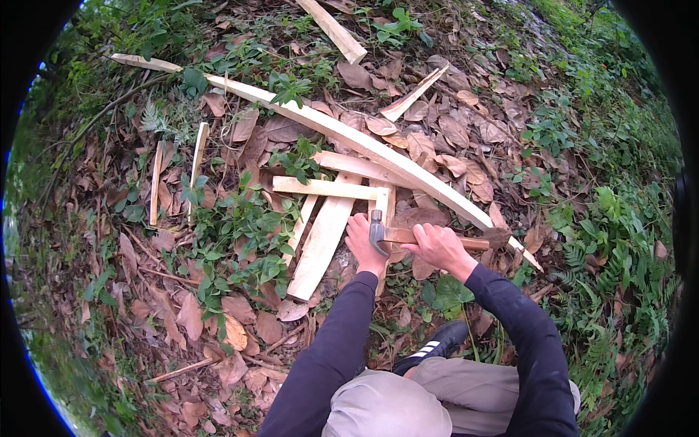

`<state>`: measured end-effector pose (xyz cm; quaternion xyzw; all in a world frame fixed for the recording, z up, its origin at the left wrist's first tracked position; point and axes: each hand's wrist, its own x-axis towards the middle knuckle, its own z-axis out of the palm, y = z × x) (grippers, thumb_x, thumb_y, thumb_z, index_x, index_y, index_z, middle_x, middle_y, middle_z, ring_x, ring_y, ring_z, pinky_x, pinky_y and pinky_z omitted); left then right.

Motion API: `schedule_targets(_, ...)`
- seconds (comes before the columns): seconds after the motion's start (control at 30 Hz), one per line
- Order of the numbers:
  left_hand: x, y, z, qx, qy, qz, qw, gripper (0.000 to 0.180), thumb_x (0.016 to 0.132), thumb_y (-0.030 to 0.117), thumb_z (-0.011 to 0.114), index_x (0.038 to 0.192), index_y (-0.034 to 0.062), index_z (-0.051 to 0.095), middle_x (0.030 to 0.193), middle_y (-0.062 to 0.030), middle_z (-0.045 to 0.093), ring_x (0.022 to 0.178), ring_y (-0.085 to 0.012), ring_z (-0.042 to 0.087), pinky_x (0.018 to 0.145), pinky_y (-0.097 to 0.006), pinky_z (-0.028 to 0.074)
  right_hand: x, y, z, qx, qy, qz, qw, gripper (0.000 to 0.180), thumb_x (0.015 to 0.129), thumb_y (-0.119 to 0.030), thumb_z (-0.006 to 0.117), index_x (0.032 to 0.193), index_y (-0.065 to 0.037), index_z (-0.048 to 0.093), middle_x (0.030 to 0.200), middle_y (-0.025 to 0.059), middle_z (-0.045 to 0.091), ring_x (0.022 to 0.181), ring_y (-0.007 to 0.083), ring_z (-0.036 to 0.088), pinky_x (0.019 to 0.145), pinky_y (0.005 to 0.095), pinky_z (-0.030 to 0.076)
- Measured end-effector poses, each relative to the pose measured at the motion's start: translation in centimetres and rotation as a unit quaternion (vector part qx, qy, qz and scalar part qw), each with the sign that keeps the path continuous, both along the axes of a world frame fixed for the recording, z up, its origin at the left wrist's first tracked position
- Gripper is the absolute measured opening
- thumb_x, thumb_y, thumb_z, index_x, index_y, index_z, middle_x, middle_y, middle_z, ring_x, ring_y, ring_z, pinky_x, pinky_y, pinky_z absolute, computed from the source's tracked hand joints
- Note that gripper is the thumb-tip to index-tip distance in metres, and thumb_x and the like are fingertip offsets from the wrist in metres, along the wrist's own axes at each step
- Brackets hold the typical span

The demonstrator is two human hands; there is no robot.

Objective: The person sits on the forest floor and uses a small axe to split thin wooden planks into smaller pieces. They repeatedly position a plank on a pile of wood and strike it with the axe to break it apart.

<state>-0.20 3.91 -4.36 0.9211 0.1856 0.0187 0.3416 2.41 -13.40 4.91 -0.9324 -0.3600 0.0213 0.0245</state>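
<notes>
- Hammer [380, 234] lies low over the slats, its metal head beside the left hand [362, 242] and its wooden handle running rightward through the right hand [439, 246].
- Right hand's grip is clenched around the handle; the left hand rests on or just beside an upright slat [384, 206] near the hammer head, and whether its fingers close on anything I cannot tell.
- Step in hand looks like hammering at the joint where that slat meets a cross slat [325, 188]; no nail can be made out.
- A next blow would call for the left fingers kept clear of the head and the slat held steady on soft ground.
- Around them: a broad board [320, 244] leaning down-left and a long curved plank [342, 135] crossing from upper left to right.
- More offcuts [414, 93] lie scattered farther up.
- Ground [145, 306] is a slope of brown dead leaves, with ferns and green weeds; a dark shoe [435, 344] is planted below the hands.
</notes>
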Motion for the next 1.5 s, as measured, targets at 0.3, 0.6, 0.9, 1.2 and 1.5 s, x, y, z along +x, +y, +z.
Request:
schedule_targets(0.3, 0.0, -0.4, -0.5, -0.031, -0.049, 0.035, 0.998, 0.025, 0.090, 0.022, 0.063, 0.101, 0.0050, 0.049, 0.104, -0.0179, 0.053, 0.104, -0.0408, 0.055, 0.083, -0.053, 0.044, 0.0, 2.5, -0.6, 0.028, 0.044, -0.079, 0.996, 0.047, 0.100, -0.050, 0.061, 0.090, -0.005, 0.053, 0.069, 0.0127, 0.063, 0.054, 0.0311, 0.066, 0.046, 0.0399, 0.051)
schedule_targets(0.6, -0.5, -0.8, -2.1, -0.012, -0.042, 0.025, 0.999, 0.028, 0.088, 0.020, 0.066, 0.104, 0.0048, 0.048, 0.105, -0.0170, 0.052, 0.102, -0.0406, 0.055, 0.082, -0.052, 0.043, -0.6, 2.3, 0.2, 0.047, 0.013, -0.067, 0.997, 0.047, 0.100, -0.051, 0.061, 0.089, -0.005, 0.053, 0.068, 0.0104, 0.060, 0.052, 0.0287, 0.065, 0.045, 0.0377, 0.052)
schedule_targets(0.9, -0.2, -0.4, -0.2, 0.012, -0.024, 0.009, 1.000, 0.033, 0.090, 0.026, 0.070, 0.105, 0.0063, 0.048, 0.103, -0.0142, 0.052, 0.101, -0.0378, 0.056, 0.080, -0.052, 0.044, 0.0, 0.9, 0.4, -0.002, 0.027, -0.064, 0.998, 0.049, 0.100, -0.052, 0.060, 0.087, -0.005, 0.052, 0.066, 0.0100, 0.060, 0.052, 0.0278, 0.065, 0.045, 0.0366, 0.050)
schedule_targets(1.2, -0.5, -0.4, -0.8, 0.002, -0.046, 0.019, 0.999, 0.030, 0.092, 0.027, 0.067, 0.102, 0.0060, 0.047, 0.101, -0.0153, 0.051, 0.100, -0.0380, 0.056, 0.080, -0.051, 0.043, -1.6, 0.7, 0.5, 0.034, 0.031, -0.013, 0.999, 0.047, 0.100, -0.051, 0.060, 0.087, -0.006, 0.051, 0.065, 0.0108, 0.060, 0.052, 0.0287, 0.064, 0.045, 0.0380, 0.049)
schedule_targets(1.5, 0.9, -0.7, -1.1, 0.003, -0.020, 0.047, 0.999, 0.031, 0.092, 0.030, 0.067, 0.099, 0.0059, 0.049, 0.101, -0.0144, 0.054, 0.100, -0.0374, 0.058, 0.080, -0.051, 0.044, -0.7, 1.7, 0.5, 0.056, 0.028, 0.002, 0.998, 0.048, 0.100, -0.052, 0.060, 0.087, -0.007, 0.051, 0.063, 0.0101, 0.058, 0.049, 0.0307, 0.063, 0.045, 0.0401, 0.050)
